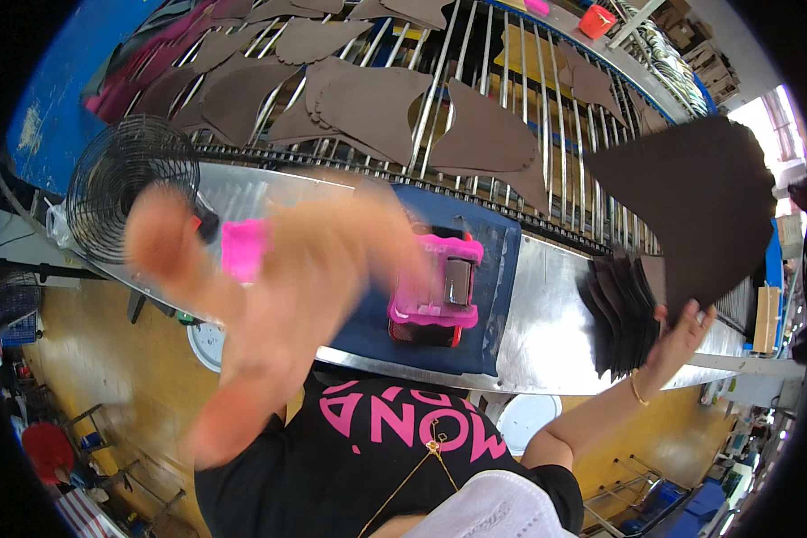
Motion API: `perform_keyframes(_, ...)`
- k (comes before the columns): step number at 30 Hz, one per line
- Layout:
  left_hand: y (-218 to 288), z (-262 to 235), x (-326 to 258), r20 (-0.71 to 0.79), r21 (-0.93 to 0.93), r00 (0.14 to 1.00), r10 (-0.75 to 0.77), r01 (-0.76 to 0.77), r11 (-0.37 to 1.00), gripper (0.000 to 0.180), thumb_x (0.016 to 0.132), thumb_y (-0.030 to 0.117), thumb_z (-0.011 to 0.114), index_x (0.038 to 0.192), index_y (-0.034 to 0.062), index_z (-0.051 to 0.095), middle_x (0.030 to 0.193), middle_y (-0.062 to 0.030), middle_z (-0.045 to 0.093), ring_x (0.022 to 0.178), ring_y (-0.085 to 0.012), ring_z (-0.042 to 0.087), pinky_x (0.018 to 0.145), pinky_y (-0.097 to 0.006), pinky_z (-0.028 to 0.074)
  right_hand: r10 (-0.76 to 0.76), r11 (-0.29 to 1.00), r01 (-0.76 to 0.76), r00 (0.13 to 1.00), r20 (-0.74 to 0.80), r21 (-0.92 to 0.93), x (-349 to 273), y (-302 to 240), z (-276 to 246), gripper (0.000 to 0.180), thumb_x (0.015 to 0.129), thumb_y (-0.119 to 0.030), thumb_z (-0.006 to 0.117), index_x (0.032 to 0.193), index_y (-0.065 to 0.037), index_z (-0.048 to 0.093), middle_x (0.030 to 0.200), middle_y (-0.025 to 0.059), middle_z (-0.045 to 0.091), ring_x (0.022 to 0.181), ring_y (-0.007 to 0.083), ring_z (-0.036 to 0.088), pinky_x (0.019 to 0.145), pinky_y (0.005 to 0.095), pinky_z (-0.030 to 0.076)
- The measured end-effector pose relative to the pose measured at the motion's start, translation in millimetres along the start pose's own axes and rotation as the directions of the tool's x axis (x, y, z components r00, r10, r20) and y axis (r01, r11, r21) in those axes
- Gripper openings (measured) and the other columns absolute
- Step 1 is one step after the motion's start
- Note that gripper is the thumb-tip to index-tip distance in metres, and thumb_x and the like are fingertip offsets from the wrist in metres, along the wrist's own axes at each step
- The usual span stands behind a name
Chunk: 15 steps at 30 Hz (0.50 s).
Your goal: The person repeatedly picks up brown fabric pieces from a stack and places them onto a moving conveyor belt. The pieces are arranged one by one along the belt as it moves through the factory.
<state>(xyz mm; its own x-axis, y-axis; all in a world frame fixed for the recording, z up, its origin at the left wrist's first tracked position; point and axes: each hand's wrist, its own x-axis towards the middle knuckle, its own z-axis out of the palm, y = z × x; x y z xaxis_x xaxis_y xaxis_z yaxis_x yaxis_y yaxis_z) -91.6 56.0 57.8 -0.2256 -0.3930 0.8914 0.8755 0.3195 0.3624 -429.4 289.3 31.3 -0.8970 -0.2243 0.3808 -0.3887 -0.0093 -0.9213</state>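
Panel [713,202]: large, dark brown, with a curved edge; its lower tip is in the right hand, and the rest rises beyond that hand, overlapping the rack's edge in view.
Right hand [686,330]: pinching the panel's lower tip, fingers at its edge; a thin bracelet [639,388] circles the wrist.
Left hand [323,255]: blurred and near the camera, spread, one digit well apart from the rest; the outlines of the other fingers cannot be told.
Stack [620,314]: dark brown pieces, edges fanned, just left of the right hand on the metal worktop [542,327].
Pink frame [435,289]: around a dark window, just right of the left hand, on a blue mat [502,296].
Pink block [242,251]: seen in the gap between the left hand's separate digit and its other fingers.
Rack [560,166]: metal bars beyond both hands, bearing overlapping brown pieces [489,134].
Fan [117,166]: black wire guard, left of the left hand, partly hidden by it.
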Motion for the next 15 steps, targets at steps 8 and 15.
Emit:
perform_keyframes(8,-5,-76,-31,-0.403,0.438,0.612,-0.681,0.782,0.443,0.031,0.091,0.018,0.061,0.115,-0.0003,0.054,0.091,-0.0053,0.064,0.069,-0.0108,0.061,0.059,-0.022,0.043,-0.124,0.906,-0.205,0.709,0.694,0.372,-89,0,141,0.034,0.091,0.000,0.055,0.123,-0.003,0.043,0.099,0.0091,0.061,0.080,0.0172,0.064,0.060,0.0294,0.056)
perform_keyframes(15,67,-116,-40,-0.539,0.575,0.662,-0.521,0.741,0.347,0.009,0.090,0.007,0.061,0.095,-0.0006,0.062,0.074,0.0003,0.058,0.053,-0.0050,0.054,0.046,-0.018,0.037,-0.230,0.961,0.248,0.469,0.853,0.123,-126,6,170,0.016,0.078,0.000,0.067,0.094,-0.002,0.066,0.091,0.0122,0.066,0.089,0.0271,0.061,0.079,0.0333,0.048)
